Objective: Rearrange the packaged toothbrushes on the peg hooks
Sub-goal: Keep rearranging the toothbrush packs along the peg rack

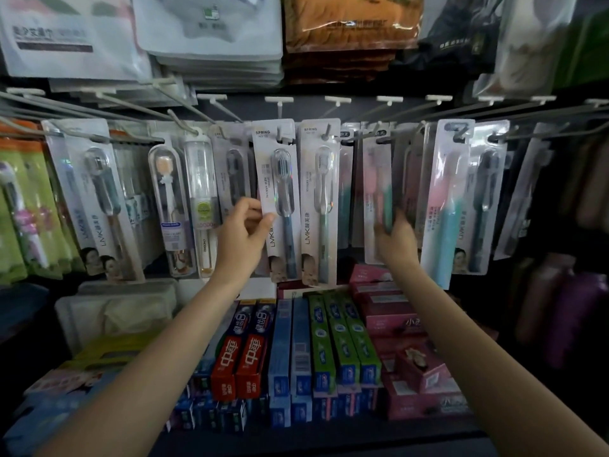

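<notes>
Left hand [242, 225] pinching the blue toothbrush pack [278, 199] hanging on its peg hook [280, 131] — right hand [395, 237] gripping the pink-and-teal pack [379, 199], blurred, near centre rail.

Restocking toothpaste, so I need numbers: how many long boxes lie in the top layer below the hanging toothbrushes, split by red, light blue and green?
Red boxes: 2
Light blue boxes: 2
Green boxes: 3
Total: 7
</notes>
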Demonstrator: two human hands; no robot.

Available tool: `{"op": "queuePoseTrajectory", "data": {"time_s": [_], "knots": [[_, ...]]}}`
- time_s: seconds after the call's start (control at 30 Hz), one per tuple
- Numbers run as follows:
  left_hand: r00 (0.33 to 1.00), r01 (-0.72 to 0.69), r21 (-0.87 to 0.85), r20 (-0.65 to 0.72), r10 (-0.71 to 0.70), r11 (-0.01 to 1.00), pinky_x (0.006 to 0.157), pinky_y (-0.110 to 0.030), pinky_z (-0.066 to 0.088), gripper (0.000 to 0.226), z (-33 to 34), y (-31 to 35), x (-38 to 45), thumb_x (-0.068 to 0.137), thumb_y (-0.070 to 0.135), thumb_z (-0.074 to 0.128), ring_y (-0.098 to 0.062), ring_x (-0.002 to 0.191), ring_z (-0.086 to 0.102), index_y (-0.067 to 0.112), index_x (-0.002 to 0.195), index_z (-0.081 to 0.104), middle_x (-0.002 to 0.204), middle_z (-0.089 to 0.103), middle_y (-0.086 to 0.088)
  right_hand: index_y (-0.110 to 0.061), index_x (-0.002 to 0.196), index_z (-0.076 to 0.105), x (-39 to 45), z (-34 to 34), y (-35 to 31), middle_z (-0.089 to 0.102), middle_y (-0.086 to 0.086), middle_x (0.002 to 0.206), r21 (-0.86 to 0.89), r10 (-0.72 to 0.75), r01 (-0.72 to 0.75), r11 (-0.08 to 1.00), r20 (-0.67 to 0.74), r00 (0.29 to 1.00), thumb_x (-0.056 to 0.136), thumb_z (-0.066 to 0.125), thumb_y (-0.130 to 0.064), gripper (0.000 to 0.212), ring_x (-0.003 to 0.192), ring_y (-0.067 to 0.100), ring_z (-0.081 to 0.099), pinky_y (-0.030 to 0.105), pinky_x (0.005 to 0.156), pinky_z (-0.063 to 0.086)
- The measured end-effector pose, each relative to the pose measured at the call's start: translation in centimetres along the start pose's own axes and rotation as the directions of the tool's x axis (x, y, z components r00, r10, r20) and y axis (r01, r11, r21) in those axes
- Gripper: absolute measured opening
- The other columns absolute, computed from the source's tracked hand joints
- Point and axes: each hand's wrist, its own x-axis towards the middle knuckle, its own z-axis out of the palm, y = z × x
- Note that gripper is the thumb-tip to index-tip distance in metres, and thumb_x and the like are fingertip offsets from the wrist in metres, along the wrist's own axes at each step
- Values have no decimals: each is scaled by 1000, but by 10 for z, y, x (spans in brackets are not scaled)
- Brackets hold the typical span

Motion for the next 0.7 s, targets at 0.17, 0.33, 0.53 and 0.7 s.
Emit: {"op": "queuePoseTrajectory", "data": {"time_s": [0.17, 0.33, 0.53, 0.7], "knots": [[998, -24, -37, -57, 22, 999, 64, -4, 40, 9, 16, -1, -5, 91, 12, 54, 0, 73, 50, 11, 96, 47, 80, 51, 9, -5, 139, 31, -22, -7, 2, 46, 18, 131, -175, -79, 102, 979, 136, 988, 89, 46, 5, 54, 117, 33, 49, 28, 89, 41], [995, -24, -80, -98, 16, 997, 61, -5, 39, 9, 29, 0, -8, 93, 13, 52, 3, 69, 49, 11, 98, 44, 79, 48, 11, -3, 120, 52, -41, -29, -13, 44, 9, 116, -127, -454, 440, 889, -118, 883, 86, 49, 6, 35, 102, 21, 52, 7, 83, 35], [994, -31, -83, -107, 22, 996, 59, -6, 39, 7, 28, 3, -10, 94, 12, 50, 6, 65, 49, 9, 97, 44, 77, 47, 8, -6, 131, 36, -29, -63, 3, 34, 16, 132, -235, -235, 143, 961, -435, 869, 81, 69, -21, 61, 123, 29, 35, 41, 104, 32], [994, -42, -44, -105, 37, 998, 58, -3, 37, 8, 22, 1, -11, 93, 13, 50, -1, 67, 46, 10, 98, 44, 76, 46, 9, -6, 134, 35, -29, -74, 19, 45, 12, 134, -86, -115, 90, 992, -368, 923, 91, 55, -12, 48, 123, 26, 44, 34, 103, 37]]}}
